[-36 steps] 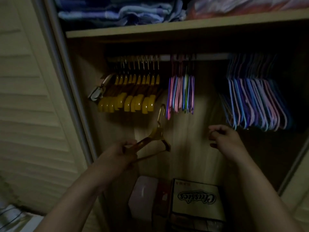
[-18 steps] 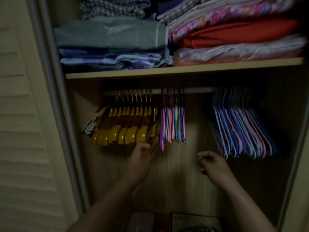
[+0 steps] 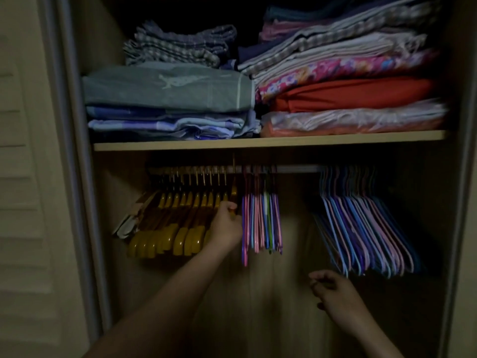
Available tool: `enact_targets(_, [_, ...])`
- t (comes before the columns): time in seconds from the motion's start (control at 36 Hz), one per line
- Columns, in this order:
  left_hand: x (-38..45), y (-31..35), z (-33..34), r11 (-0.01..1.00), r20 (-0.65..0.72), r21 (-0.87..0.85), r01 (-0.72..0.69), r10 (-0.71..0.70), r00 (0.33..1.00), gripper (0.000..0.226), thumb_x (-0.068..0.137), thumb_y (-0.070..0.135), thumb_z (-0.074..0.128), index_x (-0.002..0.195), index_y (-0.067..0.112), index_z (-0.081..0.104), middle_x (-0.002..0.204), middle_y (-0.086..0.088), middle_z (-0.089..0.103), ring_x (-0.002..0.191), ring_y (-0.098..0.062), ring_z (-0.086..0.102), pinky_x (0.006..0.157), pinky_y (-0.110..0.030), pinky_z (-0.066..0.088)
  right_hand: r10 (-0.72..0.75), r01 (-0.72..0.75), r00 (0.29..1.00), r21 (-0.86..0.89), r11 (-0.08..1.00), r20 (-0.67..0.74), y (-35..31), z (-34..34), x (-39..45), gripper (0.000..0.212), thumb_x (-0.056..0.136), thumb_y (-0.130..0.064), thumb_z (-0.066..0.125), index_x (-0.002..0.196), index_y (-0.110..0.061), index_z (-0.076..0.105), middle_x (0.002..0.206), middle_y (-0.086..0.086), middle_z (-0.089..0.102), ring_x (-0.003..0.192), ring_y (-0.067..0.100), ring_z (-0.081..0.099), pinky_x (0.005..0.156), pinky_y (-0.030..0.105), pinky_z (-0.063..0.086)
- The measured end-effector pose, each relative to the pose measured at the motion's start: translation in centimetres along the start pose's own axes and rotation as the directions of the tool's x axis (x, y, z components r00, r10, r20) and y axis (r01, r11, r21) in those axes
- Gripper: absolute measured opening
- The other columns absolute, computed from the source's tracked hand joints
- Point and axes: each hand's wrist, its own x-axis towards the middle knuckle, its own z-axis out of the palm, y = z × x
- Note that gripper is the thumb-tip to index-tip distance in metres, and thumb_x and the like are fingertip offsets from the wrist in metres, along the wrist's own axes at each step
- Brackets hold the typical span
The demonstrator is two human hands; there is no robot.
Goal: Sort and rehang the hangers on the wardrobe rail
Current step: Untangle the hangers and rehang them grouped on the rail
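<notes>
A metal rail (image 3: 296,168) runs under the shelf. At its left hangs a row of several yellow wooden hangers (image 3: 165,236). My left hand (image 3: 227,226) grips the rightmost yellow hanger (image 3: 233,190), whose hook reaches up at the rail. Just right of it hangs a tight bunch of thin pink, blue and green hangers (image 3: 260,223). Farther right is a larger group of blue, pink and purple hangers (image 3: 361,228). My right hand (image 3: 333,293) hovers low in the wardrobe, fingers loosely curled, holding nothing.
Folded linens (image 3: 167,96) and red and floral fabrics (image 3: 348,94) are stacked on the wooden shelf (image 3: 258,143) above the rail. A louvred door (image 3: 23,177) stands at the left. A bare stretch of rail lies between the two coloured hanger groups.
My left hand has lifted the yellow hanger from low in the wardrobe up to the rail beside the other yellow ones. The view tilted upward. My right hand stayed low.
</notes>
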Motion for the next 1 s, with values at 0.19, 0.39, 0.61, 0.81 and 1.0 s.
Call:
enact_targets(0.19, [2.2,-0.2,0.6,0.997,0.016,-0.033,0.070,-0.069,0.997,0.036,0.098,0.014,0.053,0.132,0.022,0.045,0.095,0.002,0.060,0.081,-0.015,0.064,0.065,-0.030,0.052,0.014,-0.014,1.000,-0.031,0.999,0.001,0.3,-0.2,0.0,0.015,0.094,0.000,0.057,0.093,-0.009,0.068,0.075,0.005,0.062,0.069,0.020,0.053,0.067,0.030,0.042])
enact_targets(0.39, [1.5,-1.3,0.8,0.995,0.010,0.060,0.080,-0.080,0.997,0.039,0.093,0.016,0.060,0.129,0.024,0.048,0.128,-0.008,0.054,0.105,-0.024,0.062,0.091,-0.042,0.055,0.009,-0.009,1.000,-0.034,0.999,-0.002,0.7,-0.1,0.2,0.013,0.095,-0.001,0.058,0.093,-0.010,0.068,0.070,0.004,0.058,0.068,0.020,0.050,0.067,0.031,0.041])
enact_targets(0.61, [-0.9,-1.1,-1.3,0.969,0.145,0.244,0.029,-0.066,0.987,0.063,0.094,0.033,0.063,0.149,0.018,0.038,0.149,-0.009,0.042,0.126,-0.026,0.054,0.103,-0.045,0.049,-0.041,0.047,0.997,-0.104,0.993,0.057,-0.5,1.5,1.4,0.018,0.093,-0.005,0.058,0.089,-0.020,0.069,0.083,-0.002,0.067,0.076,0.014,0.060,0.068,0.027,0.047])
enact_targets(0.81, [-4.1,-0.3,-5.0,0.890,0.159,0.435,-0.136,0.073,0.985,0.053,0.095,0.029,0.061,0.146,0.025,0.044,0.154,0.000,0.034,0.139,-0.018,0.038,0.114,-0.035,0.037,-0.171,0.170,0.985,-0.125,0.977,0.006,-6.0,1.2,6.0,0.011,0.098,-0.022,0.058,0.106,-0.026,0.064,0.097,-0.007,0.066,0.083,0.009,0.062,0.064,0.022,0.049])
enact_targets(1.0, [-5.1,1.2,-7.1,0.872,0.142,0.473,-0.125,0.065,0.988,0.043,0.097,0.022,0.057,0.140,0.025,0.052,0.144,-0.001,0.041,0.126,-0.021,0.048,0.105,-0.040,0.046,0.006,-0.009,0.999,0.082,0.997,0.037,-9.9,3.7,9.1,0.014,0.100,-0.031,0.056,0.103,-0.019,0.061,0.096,0.000,0.065,0.084,0.015,0.060,0.071,0.032,0.050])
